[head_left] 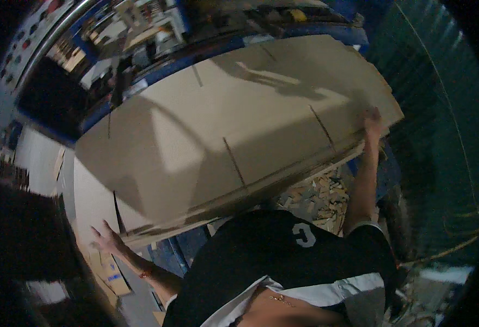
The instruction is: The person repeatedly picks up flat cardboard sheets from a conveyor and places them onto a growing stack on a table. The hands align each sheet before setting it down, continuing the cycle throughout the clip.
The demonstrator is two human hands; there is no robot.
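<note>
Beside scraps, cardboard lies already slotted, remaining work unclear; left hand splayed, right hand at its edge, clamped or not I cannot tell.

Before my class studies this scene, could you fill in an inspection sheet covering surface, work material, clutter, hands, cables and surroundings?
Surface: blue frame shows past the far edge; mostly covered.
Work material: large slotted cardboard sheet, shadowed in places; what look like more layers show along its near edge.
Clutter: small cardboard offcuts heaped below the near edge, toward the right.
Left hand: open, by the sheet's near left corner; contact unclear.
Right hand: at the sheet's right end; grip too blurred to tell.
Cables: yellowish cord at lower right; whether electrical, cannot tell.
Surroundings: green ridged wall at right.
</note>
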